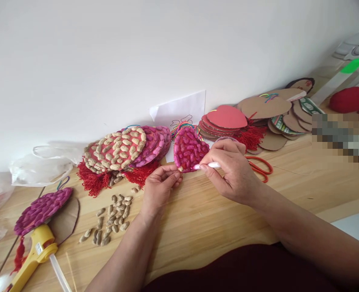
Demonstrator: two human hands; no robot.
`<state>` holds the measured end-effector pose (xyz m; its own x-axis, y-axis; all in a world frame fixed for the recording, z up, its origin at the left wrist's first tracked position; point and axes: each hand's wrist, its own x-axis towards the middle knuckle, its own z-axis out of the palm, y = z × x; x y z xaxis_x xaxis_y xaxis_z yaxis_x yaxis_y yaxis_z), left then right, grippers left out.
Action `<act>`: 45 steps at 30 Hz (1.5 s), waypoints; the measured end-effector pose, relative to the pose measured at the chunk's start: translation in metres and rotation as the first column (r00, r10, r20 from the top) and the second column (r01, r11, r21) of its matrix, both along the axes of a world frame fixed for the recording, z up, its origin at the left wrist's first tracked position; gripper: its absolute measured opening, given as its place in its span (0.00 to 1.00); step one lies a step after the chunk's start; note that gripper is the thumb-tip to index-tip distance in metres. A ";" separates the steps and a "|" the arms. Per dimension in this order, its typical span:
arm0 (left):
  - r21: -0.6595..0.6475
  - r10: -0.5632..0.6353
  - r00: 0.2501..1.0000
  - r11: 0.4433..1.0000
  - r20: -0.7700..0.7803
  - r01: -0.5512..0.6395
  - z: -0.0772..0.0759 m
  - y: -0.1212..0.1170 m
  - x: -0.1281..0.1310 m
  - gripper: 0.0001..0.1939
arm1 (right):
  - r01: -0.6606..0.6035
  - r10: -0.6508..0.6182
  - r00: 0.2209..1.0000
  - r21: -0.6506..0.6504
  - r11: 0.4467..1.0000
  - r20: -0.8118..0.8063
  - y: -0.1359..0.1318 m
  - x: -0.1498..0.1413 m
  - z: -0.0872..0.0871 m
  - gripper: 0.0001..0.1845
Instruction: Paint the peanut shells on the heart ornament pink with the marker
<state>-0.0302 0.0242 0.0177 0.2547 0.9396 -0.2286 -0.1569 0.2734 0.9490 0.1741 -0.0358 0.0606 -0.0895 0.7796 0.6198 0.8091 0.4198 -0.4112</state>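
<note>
My left hand pinches the lower left edge of a pink peanut-covered heart that stands tilted up on the wooden table. My right hand is closed round a white pen-like stick, whose tip touches the heart's bottom edge. A small round pink-rimmed container shows just behind my right hand.
Loose peanuts lie left of my left hand. A stack of peanut hearts with red tassels is behind them. A yellow glue gun, a purple heart, red scissors, red and brown cardboard hearts, plastic bags.
</note>
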 end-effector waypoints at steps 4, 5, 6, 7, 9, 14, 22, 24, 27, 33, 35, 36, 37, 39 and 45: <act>0.013 -0.015 1.000 1.000 -0.012 0.015 0.000 -0.001 0.000 0.15 | -0.051 0.051 0.999 -0.006 0.999 -0.020 0.001 -0.001 -0.001 0.05; 0.015 -0.019 1.000 1.000 -0.017 0.019 0.000 -0.001 0.000 0.15 | -0.064 0.064 0.998 -0.003 0.998 -0.028 0.001 -0.001 -0.001 0.04; 0.017 -0.021 1.000 1.000 -0.021 0.022 0.000 -0.001 0.000 0.15 | -0.074 0.074 0.996 0.001 0.997 -0.041 0.001 -0.001 -0.001 0.04; 0.018 -0.023 0.999 1.000 -0.023 0.023 0.000 -0.001 0.001 0.15 | -0.077 0.078 0.995 0.009 0.997 -0.055 0.001 -0.001 0.000 0.04; 0.013 -0.019 0.999 1.000 -0.026 0.019 0.001 -0.002 0.001 0.16 | -0.058 0.061 0.995 0.036 0.998 -0.083 0.000 0.000 0.002 0.04; -0.010 -0.005 1.000 1.000 -0.027 0.005 0.000 -0.002 0.001 0.18 | 0.145 -0.116 0.983 0.204 0.968 -0.144 -0.005 0.015 0.013 0.04; -0.010 0.004 1.000 1.000 -0.016 -0.004 0.000 -0.002 0.002 0.20 | 0.465 -0.455 0.885 0.214 0.859 -0.096 -0.003 0.039 0.021 0.09; -0.010 0.007 1.000 1.000 -0.022 -0.008 0.001 -0.002 0.002 0.20 | 0.486 -0.488 0.872 0.141 0.862 -0.027 0.000 0.041 0.017 0.08; -0.013 0.010 1.000 1.000 -0.029 -0.011 0.003 -0.003 0.002 0.20 | 0.499 -0.502 0.864 0.070 0.864 0.041 0.005 0.043 0.011 0.07; -0.023 -0.002 1.000 1.000 -0.028 0.002 0.003 -0.004 0.003 0.20 | 0.489 -0.489 0.862 0.035 0.872 0.131 0.008 0.044 0.003 0.07; -0.021 -0.002 0.999 1.000 -0.032 0.001 0.003 -0.004 0.002 0.20 | 0.491 -0.491 0.861 0.031 0.871 0.131 0.008 0.045 0.003 0.07; -0.021 -0.004 0.999 1.000 -0.034 0.003 0.003 -0.004 0.002 0.20 | 0.496 -0.496 0.860 0.036 0.868 0.123 0.007 0.045 0.003 0.07; -0.022 -0.006 0.999 1.000 -0.036 0.005 0.003 -0.004 0.002 0.20 | 0.503 -0.505 0.857 0.048 0.863 0.107 0.007 0.045 0.004 0.07; -0.024 -0.010 0.999 1.000 -0.036 0.009 0.003 -0.004 0.002 0.20 | 0.514 -0.519 0.853 0.080 0.854 0.063 0.006 0.046 0.006 0.07; -0.030 0.002 1.000 1.000 -0.030 -0.003 0.004 -0.004 0.003 0.20 | 0.528 -0.525 0.849 0.131 0.839 -0.060 0.000 0.044 0.017 0.09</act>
